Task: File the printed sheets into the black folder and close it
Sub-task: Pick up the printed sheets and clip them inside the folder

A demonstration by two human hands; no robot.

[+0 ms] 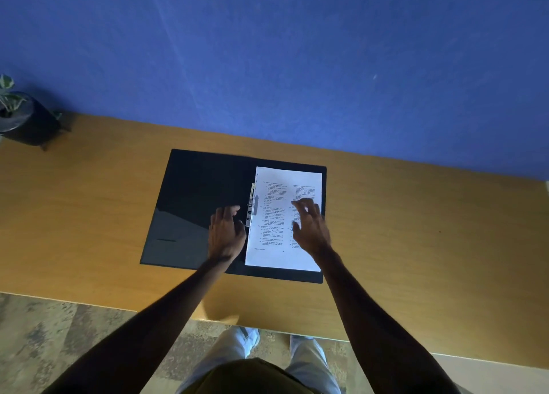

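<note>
The black folder [190, 203] lies open flat on the wooden desk. White printed sheets [277, 191] lie on its right half, their left edge against the metal clip [251, 205] at the spine. My left hand [225, 234] hovers over the folder's middle just left of the clip, fingers spread, holding nothing. My right hand [309, 226] is over the right part of the sheets with fingers apart; I cannot tell whether the fingertips touch the paper.
The wooden desk [416, 245] runs along a blue wall [297, 67]. A dark pot with a small plant [23, 120] stands at the desk's far left corner. The near edge of the desk is just below the folder, with floor beyond.
</note>
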